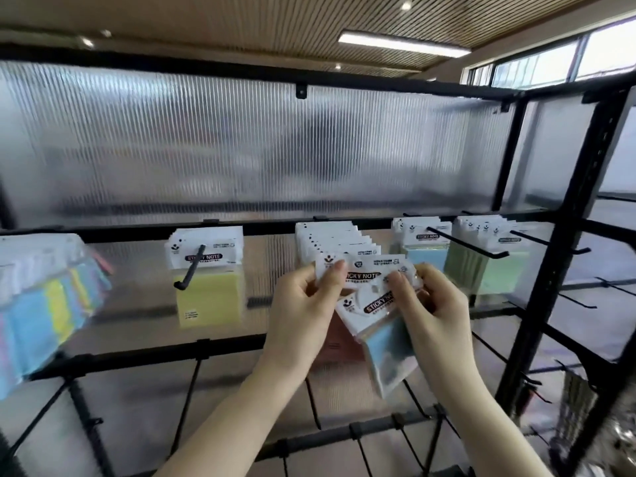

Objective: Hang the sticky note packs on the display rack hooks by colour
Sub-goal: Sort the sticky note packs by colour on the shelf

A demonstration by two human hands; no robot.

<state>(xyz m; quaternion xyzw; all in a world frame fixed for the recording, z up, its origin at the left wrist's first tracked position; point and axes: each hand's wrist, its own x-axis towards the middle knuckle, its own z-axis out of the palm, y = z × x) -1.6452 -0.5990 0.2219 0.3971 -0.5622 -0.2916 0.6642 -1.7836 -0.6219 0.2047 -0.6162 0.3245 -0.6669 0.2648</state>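
The left hand [303, 304] pinches the white top card of a pink sticky note pack [339, 339]. The right hand [433, 304] pinches the top of a blue sticky note pack [389, 342], which tilts in front of the pink one. Both packs are in the air, just in front of the pink row [335, 241] on its hook; I think that row is pink, but it is blurry. The step looks like sorting the two apart. Next, the pink pack's hole needs to slide onto that hook, and the blue one belongs on the blue hook [464, 244] to the right.
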